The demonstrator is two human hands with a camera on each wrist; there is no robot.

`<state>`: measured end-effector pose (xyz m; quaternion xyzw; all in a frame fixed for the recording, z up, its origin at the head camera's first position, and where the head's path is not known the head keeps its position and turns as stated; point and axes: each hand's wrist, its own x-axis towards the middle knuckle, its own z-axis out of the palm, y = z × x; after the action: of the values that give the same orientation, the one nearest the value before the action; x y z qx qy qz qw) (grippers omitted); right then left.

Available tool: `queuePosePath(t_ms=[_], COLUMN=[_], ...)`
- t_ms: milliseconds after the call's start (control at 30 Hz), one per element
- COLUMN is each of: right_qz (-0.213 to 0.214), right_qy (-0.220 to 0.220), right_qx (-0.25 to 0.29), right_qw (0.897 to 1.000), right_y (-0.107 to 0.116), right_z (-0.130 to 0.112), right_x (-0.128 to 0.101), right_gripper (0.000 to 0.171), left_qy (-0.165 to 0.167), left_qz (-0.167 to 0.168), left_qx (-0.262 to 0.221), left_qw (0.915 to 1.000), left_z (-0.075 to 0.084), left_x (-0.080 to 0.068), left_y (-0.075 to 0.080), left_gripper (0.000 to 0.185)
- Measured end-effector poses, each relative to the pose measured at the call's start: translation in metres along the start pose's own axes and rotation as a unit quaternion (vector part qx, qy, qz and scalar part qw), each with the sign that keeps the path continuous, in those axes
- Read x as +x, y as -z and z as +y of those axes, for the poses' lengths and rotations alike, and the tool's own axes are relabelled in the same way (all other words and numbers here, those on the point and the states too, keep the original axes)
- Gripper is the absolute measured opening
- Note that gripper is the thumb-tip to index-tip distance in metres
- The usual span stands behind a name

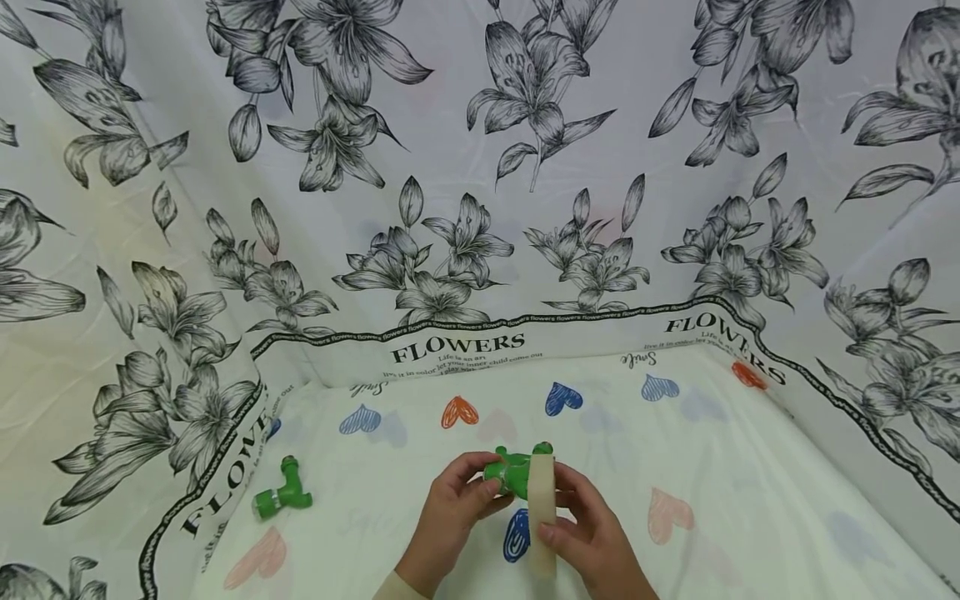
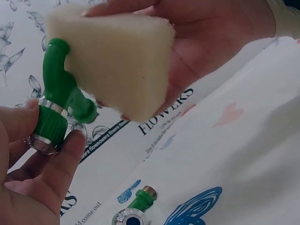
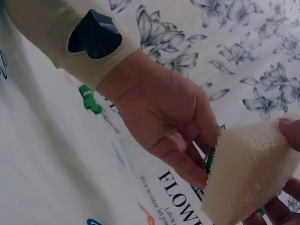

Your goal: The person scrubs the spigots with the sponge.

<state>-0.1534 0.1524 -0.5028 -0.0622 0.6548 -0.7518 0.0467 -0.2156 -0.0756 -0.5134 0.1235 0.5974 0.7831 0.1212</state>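
My left hand grips a green plastic tap fitting by its silver-ringed end, a little above the cloth. My right hand pinches a cream sponge and holds it against the fitting's side. In the left wrist view the sponge presses on the green fitting between spout and stem, with left fingers round the ringed base. In the right wrist view the sponge hides most of the fitting, beside my left hand.
A second green fitting lies on the heart-printed cloth to the left, also seen below as the second fitting. Flower-printed sheets rise as walls behind and at both sides. A black device sits on the left sleeve.
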Motion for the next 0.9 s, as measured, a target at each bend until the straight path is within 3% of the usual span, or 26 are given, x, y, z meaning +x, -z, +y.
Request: queuePosePath(t_ms=[233,467,700,900], right_qz=[0.050,0.096,0.121,0.124], right_qy=[0.060,0.104,0.099,0.090], right_qx=[-0.033,-0.153,-0.203,-0.215], right_qw=[0.996,0.978,0.967,0.964], right_y=[-0.008,-0.012,-0.005,0.005], right_z=[-0.004,-0.001,0.005,0.009], right_x=[-0.003,0.000,0.006,0.011], right_gripper=[0.071,0.074,0.076,0.076], left_qy=[-0.019,-0.041,-0.032,-0.034], left_qz=[-0.030,-0.090,-0.123,-0.133], left_qx=[0.104,0.176,0.180,0.170], left_qw=[0.9939,0.9794,0.9755,0.9759], left_z=[-0.004,-0.009,-0.006,-0.007], left_x=[0.000,-0.004,-0.008,-0.010], left_y=[-0.004,-0.013,-0.013,-0.010], left_gripper=[0.039,0.034,0.030,0.029])
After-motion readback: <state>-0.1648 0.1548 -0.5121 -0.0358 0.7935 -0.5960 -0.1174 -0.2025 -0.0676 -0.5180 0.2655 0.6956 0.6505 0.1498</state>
